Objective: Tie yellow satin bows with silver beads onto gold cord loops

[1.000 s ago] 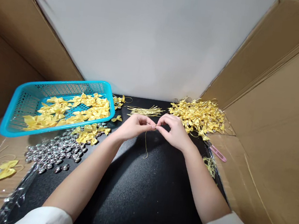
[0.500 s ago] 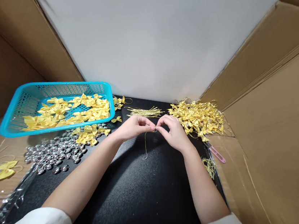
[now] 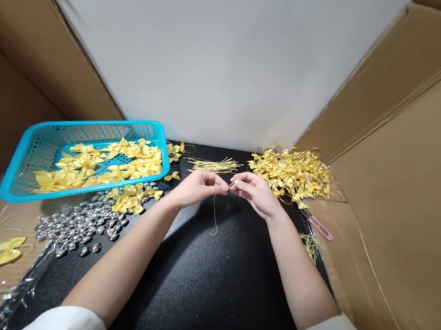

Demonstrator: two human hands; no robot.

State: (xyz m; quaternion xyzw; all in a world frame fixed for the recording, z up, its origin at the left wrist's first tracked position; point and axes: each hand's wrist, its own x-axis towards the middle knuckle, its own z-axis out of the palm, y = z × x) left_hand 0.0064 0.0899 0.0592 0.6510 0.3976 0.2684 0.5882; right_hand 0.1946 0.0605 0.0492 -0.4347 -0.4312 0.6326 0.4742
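A thin gold cord (image 3: 214, 220) runs between my fingertips, and its loop hangs down over the black work surface. My left hand (image 3: 204, 187) pinches the cord between thumb and index finger. My right hand (image 3: 256, 195) meets it at the fingertips, its thumb and index finger closed on a short piece of the same cord. The exact crossing of the cord at the fingertips is too small to make out. Just behind both hands lies a bundle of cut gold cords (image 3: 216, 165).
At left stands a blue basket (image 3: 23, 162) of yellow ribbon bows, with silver beads (image 3: 84, 226) in front. A heap of corded bows (image 3: 290, 171) lies back right, beside a pink-handled cutter (image 3: 320, 227). Cardboard walls (image 3: 417, 130) enclose both sides. One bow (image 3: 7, 252) lies far left.
My right hand has turned and shifted its fingers along the cord, and a bit of cord now shows above the fingertips. My left hand has stayed nearly still.
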